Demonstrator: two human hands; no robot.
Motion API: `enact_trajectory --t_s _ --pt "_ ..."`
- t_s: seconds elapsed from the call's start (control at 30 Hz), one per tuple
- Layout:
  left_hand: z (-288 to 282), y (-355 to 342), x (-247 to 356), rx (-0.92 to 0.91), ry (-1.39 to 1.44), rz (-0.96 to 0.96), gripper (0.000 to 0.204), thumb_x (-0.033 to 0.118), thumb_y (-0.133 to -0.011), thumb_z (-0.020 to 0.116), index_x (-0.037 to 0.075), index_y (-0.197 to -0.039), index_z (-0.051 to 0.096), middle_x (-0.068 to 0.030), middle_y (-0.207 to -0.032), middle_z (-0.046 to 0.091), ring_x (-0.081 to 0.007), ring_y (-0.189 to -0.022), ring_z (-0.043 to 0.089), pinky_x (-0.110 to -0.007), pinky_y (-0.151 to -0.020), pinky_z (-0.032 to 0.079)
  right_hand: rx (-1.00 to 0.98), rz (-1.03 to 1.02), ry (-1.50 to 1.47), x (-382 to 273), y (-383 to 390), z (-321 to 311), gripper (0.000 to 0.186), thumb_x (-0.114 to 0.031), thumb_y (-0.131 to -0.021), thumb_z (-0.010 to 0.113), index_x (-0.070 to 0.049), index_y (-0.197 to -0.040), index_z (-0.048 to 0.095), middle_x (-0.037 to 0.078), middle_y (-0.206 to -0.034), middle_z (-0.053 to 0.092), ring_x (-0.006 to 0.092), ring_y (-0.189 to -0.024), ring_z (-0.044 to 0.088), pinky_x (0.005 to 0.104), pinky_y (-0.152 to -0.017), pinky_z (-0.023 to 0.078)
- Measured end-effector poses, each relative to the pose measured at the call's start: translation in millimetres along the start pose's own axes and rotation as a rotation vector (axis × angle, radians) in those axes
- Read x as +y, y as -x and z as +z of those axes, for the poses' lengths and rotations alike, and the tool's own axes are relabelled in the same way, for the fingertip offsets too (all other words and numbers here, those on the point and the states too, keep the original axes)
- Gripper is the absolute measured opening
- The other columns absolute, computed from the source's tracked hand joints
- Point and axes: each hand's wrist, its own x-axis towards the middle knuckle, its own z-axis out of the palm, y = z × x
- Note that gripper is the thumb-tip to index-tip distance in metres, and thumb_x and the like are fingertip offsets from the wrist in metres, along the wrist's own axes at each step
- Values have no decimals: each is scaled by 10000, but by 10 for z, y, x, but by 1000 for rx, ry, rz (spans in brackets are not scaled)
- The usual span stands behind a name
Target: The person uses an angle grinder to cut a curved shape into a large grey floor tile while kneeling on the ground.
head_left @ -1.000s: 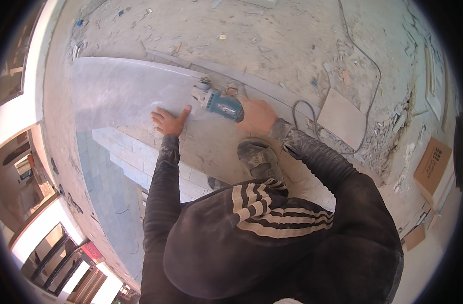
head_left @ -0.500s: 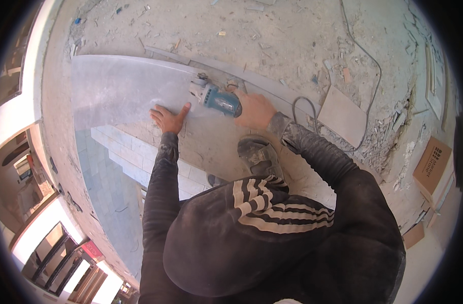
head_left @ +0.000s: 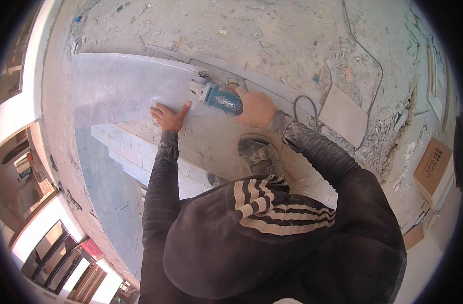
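A teal and grey angle grinder (head_left: 224,100) rests low over the large grey slab (head_left: 125,86), its disc end by the slab's far edge. My right hand (head_left: 257,109) is closed around the rear of its body; part of the grip is hidden behind the tool. To the left of the grinder, my left hand (head_left: 169,117) lies flat on the slab near its close edge, fingers spread and thumb toward the tool. Haze or dust blurs the slab's surface.
A cord (head_left: 378,76) loops over the debris-strewn floor at right, past a square tile (head_left: 344,116). Thin strips (head_left: 272,81) lie beyond the slab. My shoe (head_left: 259,154) stands close behind the grinder. Pale tiles (head_left: 135,157) cover the left ground; a cardboard box (head_left: 433,162) sits far right.
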Motion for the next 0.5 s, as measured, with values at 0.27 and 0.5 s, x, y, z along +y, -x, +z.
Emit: enact_trajectory --t_s 0.27,0.5 --pt "13 -10 -12 6 -16 7 1382 801 -639 627 -161 -1415 8 -415 -1460 -66 -504 -1391 -101 -567 -1124 23 3 22 9 -41 9 -11 716 -283 -654 688 -67 -1298 461 206 -937 659 385 -892 631 466 -780 507" --pt "24 -18 -18 4 -30 -2 1389 809 -633 624 -160 -1416 12 -412 -1462 -64 -507 -1391 -92 -573 -1123 31 -10 20 -11 -43 -12 -6 705 -276 -660 681 -66 -1298 465 207 -930 659 382 -894 633 466 -775 505"
